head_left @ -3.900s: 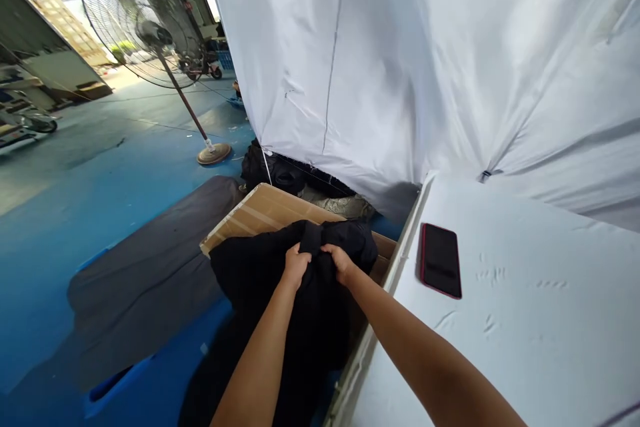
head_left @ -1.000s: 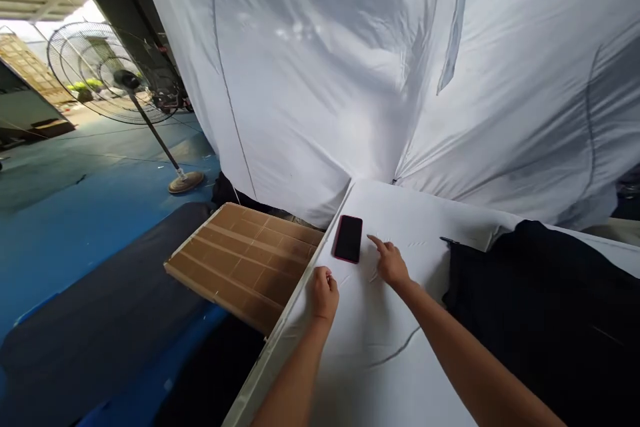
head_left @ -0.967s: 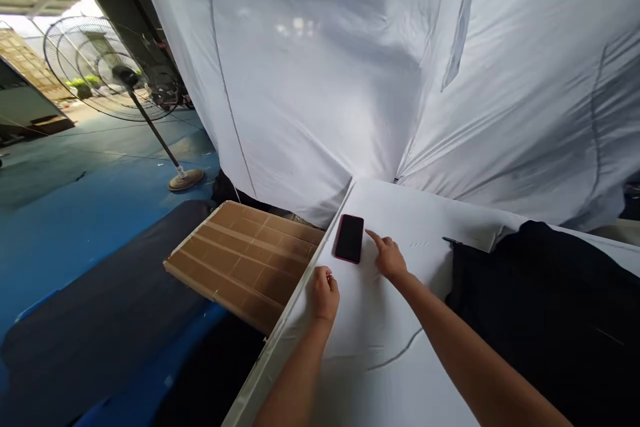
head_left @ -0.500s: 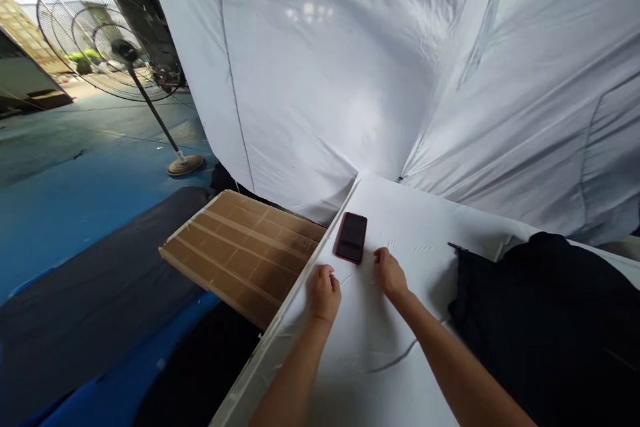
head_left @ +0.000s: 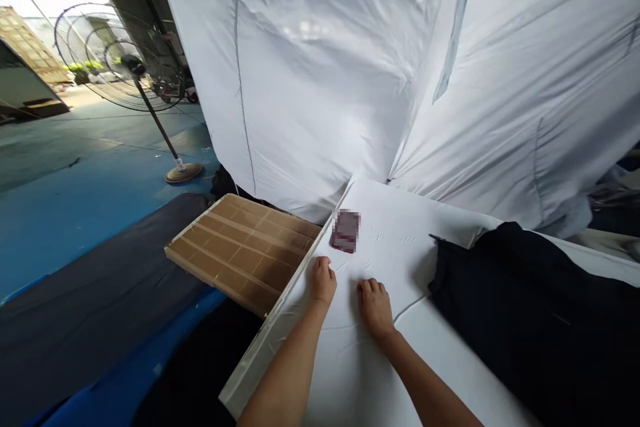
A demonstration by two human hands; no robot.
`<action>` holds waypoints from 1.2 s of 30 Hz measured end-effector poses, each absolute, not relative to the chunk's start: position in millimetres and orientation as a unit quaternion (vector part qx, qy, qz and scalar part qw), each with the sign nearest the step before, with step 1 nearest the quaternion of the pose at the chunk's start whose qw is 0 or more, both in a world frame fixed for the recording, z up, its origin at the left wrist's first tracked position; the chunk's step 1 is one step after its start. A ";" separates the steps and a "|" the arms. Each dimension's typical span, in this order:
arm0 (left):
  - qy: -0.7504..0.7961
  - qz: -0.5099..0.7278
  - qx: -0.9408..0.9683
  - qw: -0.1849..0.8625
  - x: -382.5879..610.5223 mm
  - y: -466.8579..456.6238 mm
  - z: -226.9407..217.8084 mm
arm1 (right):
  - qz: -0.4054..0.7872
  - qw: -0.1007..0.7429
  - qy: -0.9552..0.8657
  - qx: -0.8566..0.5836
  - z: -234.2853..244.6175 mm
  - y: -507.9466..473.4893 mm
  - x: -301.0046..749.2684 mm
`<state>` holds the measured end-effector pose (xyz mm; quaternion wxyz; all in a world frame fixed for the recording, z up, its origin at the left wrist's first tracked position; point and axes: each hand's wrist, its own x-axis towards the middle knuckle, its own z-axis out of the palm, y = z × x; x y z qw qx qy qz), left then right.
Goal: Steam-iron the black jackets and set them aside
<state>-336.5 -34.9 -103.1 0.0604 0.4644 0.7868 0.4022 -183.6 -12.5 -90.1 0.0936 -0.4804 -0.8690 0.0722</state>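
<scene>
My left hand [head_left: 323, 281] rests on the white table [head_left: 400, 260] near its left edge, fingers curled loosely, holding nothing. My right hand [head_left: 375, 305] lies palm down on the table beside it, fingers stretched flat. A phone [head_left: 345, 230] lies on the table just beyond both hands, touching neither. A black garment [head_left: 530, 320] is spread on the table to the right of my right hand.
A cardboard box flap [head_left: 240, 250] sticks out left of the table. White sheeting [head_left: 350, 67] hangs behind the table. A standing fan [head_left: 120, 57] is on the blue floor at the far left, with a dark cloth [head_left: 90, 307] lying on the floor.
My right hand drew back from beside the phone and now lies flat nearer to me. The left hand stayed near the table edge. Earlier both hands gripped the black garment over the box.
</scene>
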 end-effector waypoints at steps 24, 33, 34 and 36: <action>0.821 0.440 0.329 0.158 -244.2 -229.2 -68.9 | 0.018 0.072 -0.912 -0.404 -79.4 -118.0 -135.7; 0.828 0.531 0.152 0.093 -243.2 -336.8 -72.3 | 0.127 0.046 -0.901 -0.412 -58.7 -169.6 -150.1; 0.826 0.541 0.133 0.089 -246.6 -345.7 -72.5 | 0.139 0.044 -0.904 -0.401 -57.2 -178.5 -156.6; 0.820 0.557 0.100 0.085 -254.9 -362.2 -73.0 | 0.160 0.041 -0.914 -0.370 -56.0 -198.9 -171.9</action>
